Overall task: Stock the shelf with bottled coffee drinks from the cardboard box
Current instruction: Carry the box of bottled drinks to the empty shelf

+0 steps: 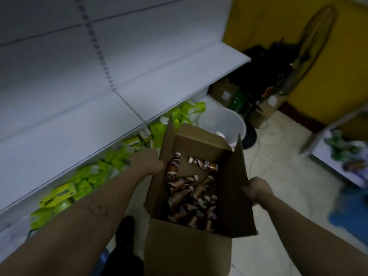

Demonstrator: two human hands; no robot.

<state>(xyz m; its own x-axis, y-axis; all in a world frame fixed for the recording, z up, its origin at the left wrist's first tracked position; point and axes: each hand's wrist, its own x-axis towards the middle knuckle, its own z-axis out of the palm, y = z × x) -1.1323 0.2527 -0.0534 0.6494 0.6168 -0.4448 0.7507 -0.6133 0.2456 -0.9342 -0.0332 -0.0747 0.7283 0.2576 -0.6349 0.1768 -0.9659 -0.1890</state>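
The left hand (148,162) has its grip closed over the top edge of the left flap of the cardboard box (187,248), fingers curled inside the flap. The right hand (256,189) has its grip closed on the edge of the right flap, thumb on the near side. Both flaps stand upright, and the box is open at the top, held between the two forearms above the floor (278,156). Inside the box lie the bottled coffee drinks (191,196), brown with pale caps, heaped loosely on their sides; one bottle (203,163) lies apart toward the far wall of the box. To the left of the box runs the white shelf (79,120), its upper tier bare. The tier beneath it carries a row of green packages (83,176). Just beyond the far right corner of the box stands a white bucket (223,122). Farther right, a standing fan (310,44) leans against the yellow wall (342,76).
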